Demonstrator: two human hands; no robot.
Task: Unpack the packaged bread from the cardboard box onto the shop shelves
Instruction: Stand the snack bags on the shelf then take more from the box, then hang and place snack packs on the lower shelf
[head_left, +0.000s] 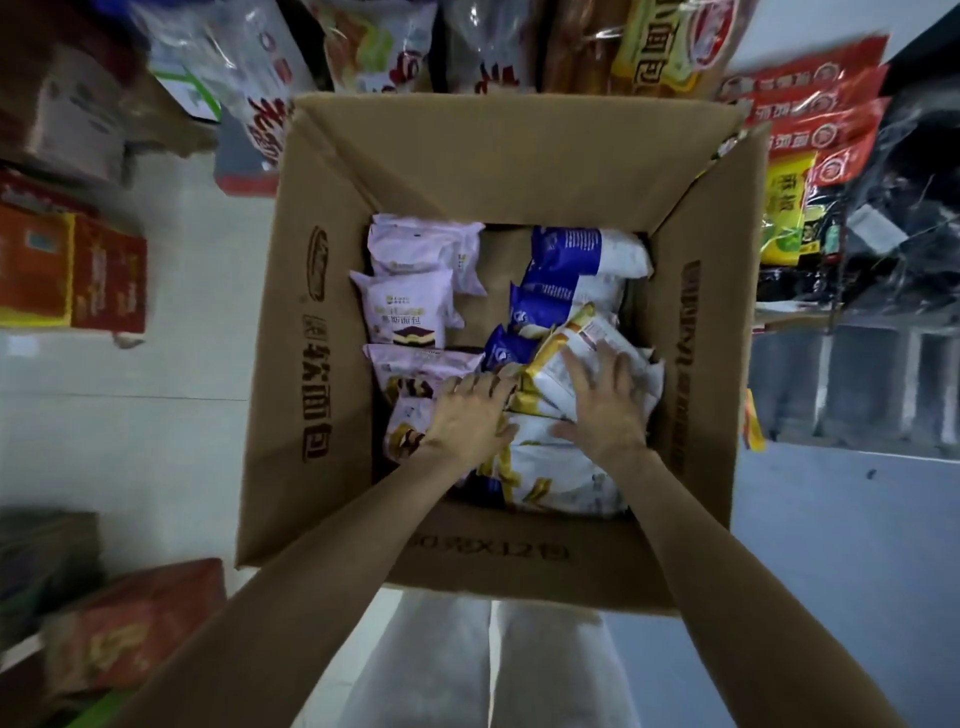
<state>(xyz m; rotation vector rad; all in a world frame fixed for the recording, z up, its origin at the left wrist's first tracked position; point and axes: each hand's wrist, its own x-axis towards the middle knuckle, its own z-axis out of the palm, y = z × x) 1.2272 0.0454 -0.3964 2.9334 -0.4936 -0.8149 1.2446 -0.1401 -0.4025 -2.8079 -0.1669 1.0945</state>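
An open cardboard box (311, 426) stands on the floor below me, with packaged bread inside. Pink packs (410, 306) lie along its left side, blue-and-white packs (571, 260) at the far right, yellow-and-white packs (556, 478) at the near right. Both my arms reach down into the box. My left hand (470, 415) curls its fingers round the left edge of the upper yellow-and-white pack (597, 338). My right hand (605, 400) lies flat on top of that same pack, fingers spread.
Shelves with bagged bread (395, 47) rise beyond the box, and red-packaged goods (810, 119) hang at the upper right. Red and orange cartons (67, 270) stand at the left, another carton (135, 623) at the lower left. Pale tiled floor (156, 441) surrounds the box.
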